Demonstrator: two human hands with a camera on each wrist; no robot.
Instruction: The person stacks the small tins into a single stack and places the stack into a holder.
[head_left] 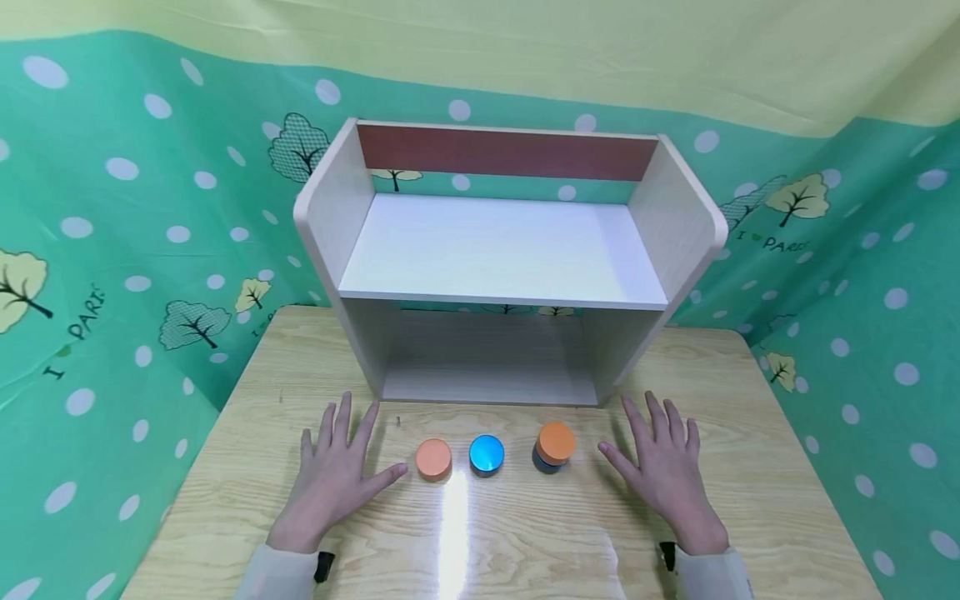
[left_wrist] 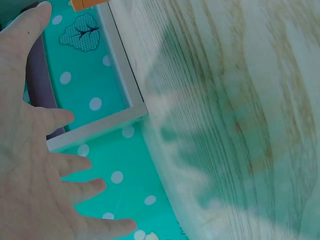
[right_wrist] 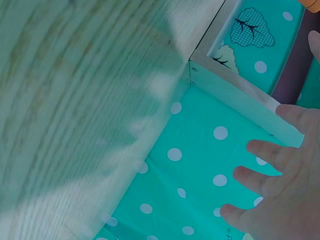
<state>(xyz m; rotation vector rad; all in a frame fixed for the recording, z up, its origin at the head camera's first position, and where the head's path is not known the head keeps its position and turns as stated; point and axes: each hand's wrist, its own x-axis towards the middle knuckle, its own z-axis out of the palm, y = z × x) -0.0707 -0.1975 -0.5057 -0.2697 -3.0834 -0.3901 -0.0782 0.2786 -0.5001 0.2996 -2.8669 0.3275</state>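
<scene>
My left hand (head_left: 330, 475), fingers spread, is over the left side of the wooden table and holds nothing. Nearest to its thumb is a salmon-pink round piece (head_left: 433, 459). Beside that stands a shiny blue round piece (head_left: 487, 454). Farther right, an orange round piece (head_left: 556, 442) sits above a dark blue round part (head_left: 546, 465); whether they are one object or two stacked, I cannot tell. To the right of them my right hand (head_left: 663, 467) also has its fingers spread and holds nothing. Both wrist views show the spread fingers (left_wrist: 82, 185) (right_wrist: 265, 182) apart from any object.
Behind the round pieces stands a white two-level shelf (head_left: 502, 250) with a dark red back strip (head_left: 506, 152). It rests on the light wooden table (head_left: 525, 550). A green dotted cloth (head_left: 135, 250) hangs around the table's back and sides.
</scene>
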